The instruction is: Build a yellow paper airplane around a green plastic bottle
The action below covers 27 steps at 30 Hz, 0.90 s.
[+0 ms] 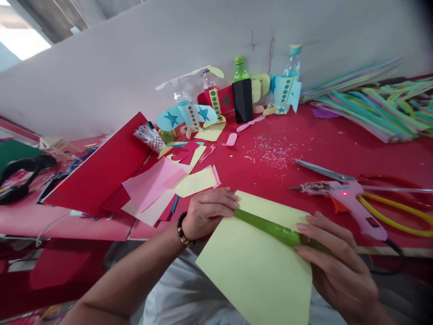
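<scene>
A sheet of pale yellow paper is bent around a green plastic bottle, which shows through the gap between the paper's two edges. My left hand presses the paper against the bottle at its left end, fingers closed over the edge. At the other end, my right hand grips paper and bottle, its fingertips on both paper edges. Most of the bottle is hidden under the paper and my right hand. Just beyond my right hand lies a pink glue gun with a red light on.
Scissors with red and yellow handles lie by the glue gun. Paper-decorated bottles and a black phone stand along the wall. Coloured strips pile up at right. Paper sheets and a pen cup are left.
</scene>
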Motion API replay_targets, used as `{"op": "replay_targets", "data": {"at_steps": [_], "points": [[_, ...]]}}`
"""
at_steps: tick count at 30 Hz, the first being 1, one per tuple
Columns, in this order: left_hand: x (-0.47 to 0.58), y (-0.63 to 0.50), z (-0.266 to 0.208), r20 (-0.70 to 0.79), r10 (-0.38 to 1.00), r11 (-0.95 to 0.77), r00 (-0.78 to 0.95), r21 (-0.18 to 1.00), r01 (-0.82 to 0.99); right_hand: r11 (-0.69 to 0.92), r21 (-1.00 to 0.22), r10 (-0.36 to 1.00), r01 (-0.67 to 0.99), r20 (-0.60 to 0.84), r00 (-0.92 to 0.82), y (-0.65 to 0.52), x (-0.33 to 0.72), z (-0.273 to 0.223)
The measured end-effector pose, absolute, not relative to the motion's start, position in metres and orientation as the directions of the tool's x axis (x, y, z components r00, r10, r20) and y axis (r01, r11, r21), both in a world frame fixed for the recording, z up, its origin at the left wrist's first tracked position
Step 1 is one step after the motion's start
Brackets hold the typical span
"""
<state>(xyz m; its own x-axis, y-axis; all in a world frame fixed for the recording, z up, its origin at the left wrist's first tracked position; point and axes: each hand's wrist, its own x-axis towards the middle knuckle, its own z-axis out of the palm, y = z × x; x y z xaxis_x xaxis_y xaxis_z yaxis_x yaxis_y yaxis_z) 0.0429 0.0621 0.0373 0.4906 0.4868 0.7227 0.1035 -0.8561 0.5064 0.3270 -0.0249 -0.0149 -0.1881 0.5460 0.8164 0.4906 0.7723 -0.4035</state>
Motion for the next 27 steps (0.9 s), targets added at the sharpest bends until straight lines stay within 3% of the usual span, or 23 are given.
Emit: {"op": "replay_targets", "data": {"at_steps": [17,27], "points": [[0.042,0.061,0.038,0.697,0.524,-0.831,0.490,0.545,0.113,0.724,-0.483,0.618,0.492,0.772,-0.151,-0.027,0.325,0.006],[0.046,0.058,0.043,0.674,0.546,-0.829,0.497,0.519,0.208,0.667,-0.580,0.643,0.467,0.765,0.033,-0.023,0.310,0.013]]}}
